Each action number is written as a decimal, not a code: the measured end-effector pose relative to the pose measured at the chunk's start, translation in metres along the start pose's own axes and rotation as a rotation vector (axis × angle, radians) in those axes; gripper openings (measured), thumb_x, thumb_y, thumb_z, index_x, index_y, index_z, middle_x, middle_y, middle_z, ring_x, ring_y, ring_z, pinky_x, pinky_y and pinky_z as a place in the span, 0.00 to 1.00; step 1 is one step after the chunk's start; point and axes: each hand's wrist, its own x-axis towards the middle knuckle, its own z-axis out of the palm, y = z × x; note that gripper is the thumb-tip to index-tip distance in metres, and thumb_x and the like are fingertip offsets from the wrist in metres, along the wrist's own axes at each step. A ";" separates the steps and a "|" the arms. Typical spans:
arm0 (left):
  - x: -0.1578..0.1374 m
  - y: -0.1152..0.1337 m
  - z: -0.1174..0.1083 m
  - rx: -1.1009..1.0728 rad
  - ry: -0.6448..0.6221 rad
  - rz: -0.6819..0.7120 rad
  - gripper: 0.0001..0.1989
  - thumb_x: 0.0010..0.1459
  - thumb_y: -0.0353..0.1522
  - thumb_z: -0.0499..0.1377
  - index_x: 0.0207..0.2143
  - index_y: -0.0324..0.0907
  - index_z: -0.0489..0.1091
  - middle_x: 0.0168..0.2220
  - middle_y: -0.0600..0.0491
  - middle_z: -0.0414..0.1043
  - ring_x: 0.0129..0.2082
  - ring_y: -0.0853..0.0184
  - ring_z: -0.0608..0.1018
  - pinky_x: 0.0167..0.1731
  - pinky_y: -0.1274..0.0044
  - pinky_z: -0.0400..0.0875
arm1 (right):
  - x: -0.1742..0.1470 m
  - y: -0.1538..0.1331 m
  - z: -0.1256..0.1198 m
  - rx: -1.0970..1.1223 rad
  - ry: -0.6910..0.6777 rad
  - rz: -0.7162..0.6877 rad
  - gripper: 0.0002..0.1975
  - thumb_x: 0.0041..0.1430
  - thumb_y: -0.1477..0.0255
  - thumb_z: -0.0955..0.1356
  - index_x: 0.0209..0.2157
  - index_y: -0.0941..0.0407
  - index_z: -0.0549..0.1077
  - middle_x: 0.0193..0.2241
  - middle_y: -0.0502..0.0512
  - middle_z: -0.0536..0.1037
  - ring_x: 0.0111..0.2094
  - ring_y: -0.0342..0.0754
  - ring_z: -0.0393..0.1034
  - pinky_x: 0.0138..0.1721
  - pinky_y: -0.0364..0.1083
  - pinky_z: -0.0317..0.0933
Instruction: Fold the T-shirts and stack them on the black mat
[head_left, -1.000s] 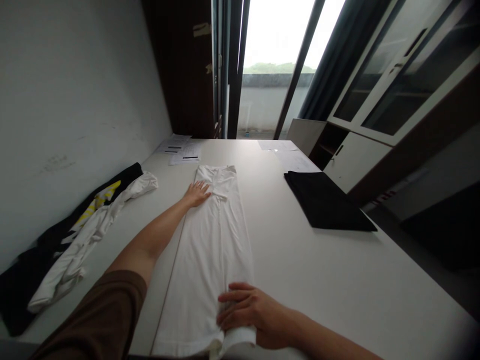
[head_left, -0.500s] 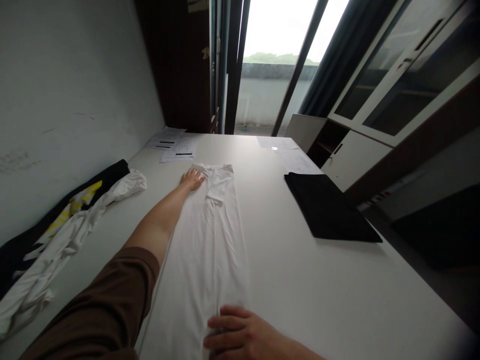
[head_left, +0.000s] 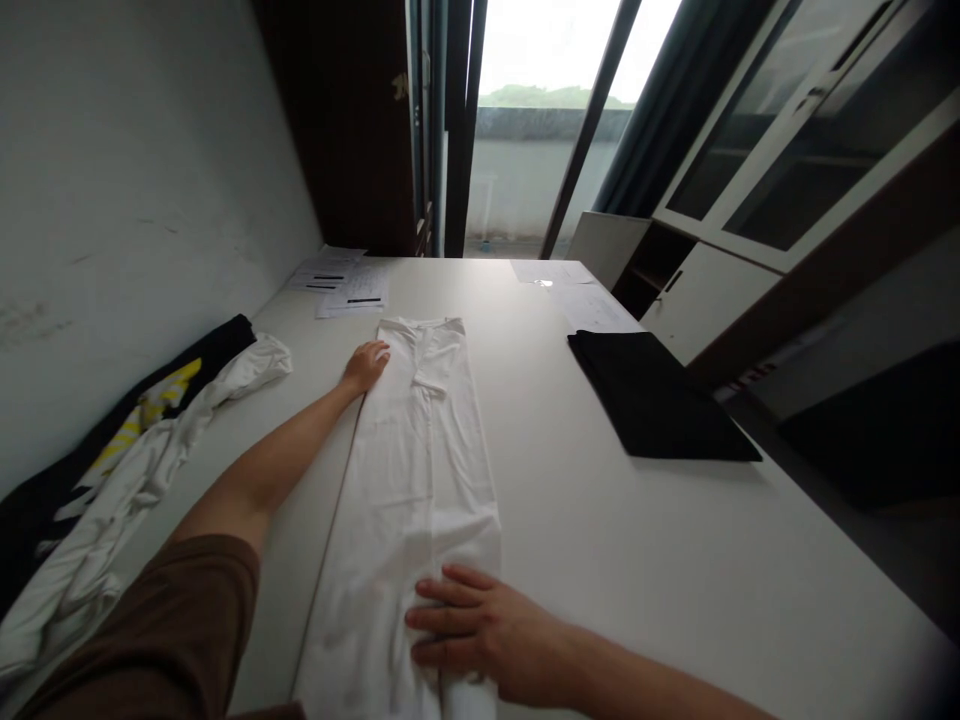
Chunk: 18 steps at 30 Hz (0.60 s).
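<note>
A long white garment (head_left: pixel 397 480), which looks like a pair of trousers, lies lengthwise on the table with a line down its middle and a small folded flap near the far end. My left hand (head_left: pixel 367 366) rests at its left edge near that far end, fingertips on the cloth, nothing gripped. Closer to me, my right hand (head_left: pixel 480 630) is laid on the right side of the cloth, fingers spread. Small wrinkles show around the right hand. The near end runs out of the picture.
The white table (head_left: pixel 570 560) carries a folded black cloth (head_left: pixel 660 395) at right. Along the left wall lie a crumpled white garment (head_left: pixel 161 470) and a black garment with yellow print (head_left: pixel 225 345). Paper sheets (head_left: pixel 352 295) sit at the far left, more papers (head_left: pixel 592 305) at the far right.
My left hand has slid left, from on top of the cloth to its edge. My right hand has moved slightly away from me along the cloth, with more of its forearm now showing.
</note>
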 end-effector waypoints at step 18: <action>-0.292 0.037 -0.105 -0.261 -0.461 0.450 0.25 0.72 0.44 0.45 0.68 0.56 0.62 0.71 0.52 0.56 0.72 0.60 0.56 0.71 0.59 0.39 | -0.011 -0.007 -0.008 0.586 0.360 0.328 0.26 0.68 0.51 0.66 0.53 0.57 0.78 0.50 0.64 0.80 0.53 0.58 0.75 0.60 0.58 0.63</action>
